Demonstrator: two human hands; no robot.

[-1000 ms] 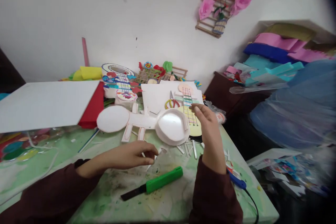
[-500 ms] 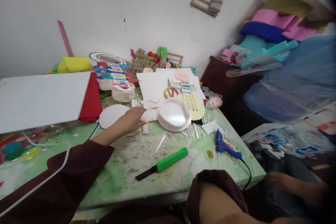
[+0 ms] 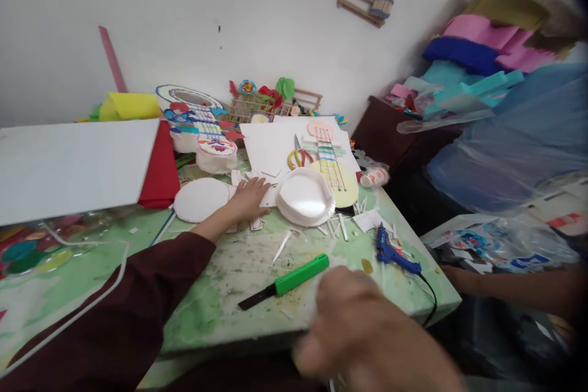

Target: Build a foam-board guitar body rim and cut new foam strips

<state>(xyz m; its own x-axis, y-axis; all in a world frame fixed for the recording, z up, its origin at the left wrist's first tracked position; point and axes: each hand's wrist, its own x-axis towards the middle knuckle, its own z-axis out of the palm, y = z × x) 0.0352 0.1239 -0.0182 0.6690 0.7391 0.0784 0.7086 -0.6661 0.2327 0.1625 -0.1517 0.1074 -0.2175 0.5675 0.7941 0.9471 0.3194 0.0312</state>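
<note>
My left hand (image 3: 250, 199) lies with its fingers stretched out over the narrow neck of a white foam guitar-like cutout. One end of the cutout is a flat oval (image 3: 202, 200); the other is a rounded body with a raised rim (image 3: 305, 196). Small white strips under and beside the hand are partly hidden. My right hand (image 3: 358, 324), low in front of the table edge, is smeared by motion, so its fingers and any contents cannot be made out. Closest to it is a green-handled utility knife (image 3: 301, 274). A blue glue gun (image 3: 392, 254) rests farther right.
Scissors (image 3: 298, 154) and a yellow paper guitar (image 3: 337, 184) lie on white sheets behind. A decorated guitar (image 3: 215, 156) stands back left. A white board (image 3: 73, 168) juts over the left side. At right are another person's arm (image 3: 514, 288) and plastic bags (image 3: 514, 128).
My right hand has come up into view at the bottom, where only the forearm showed before. My left hand has slid slightly right along the neck. The other person's arm has shifted.
</note>
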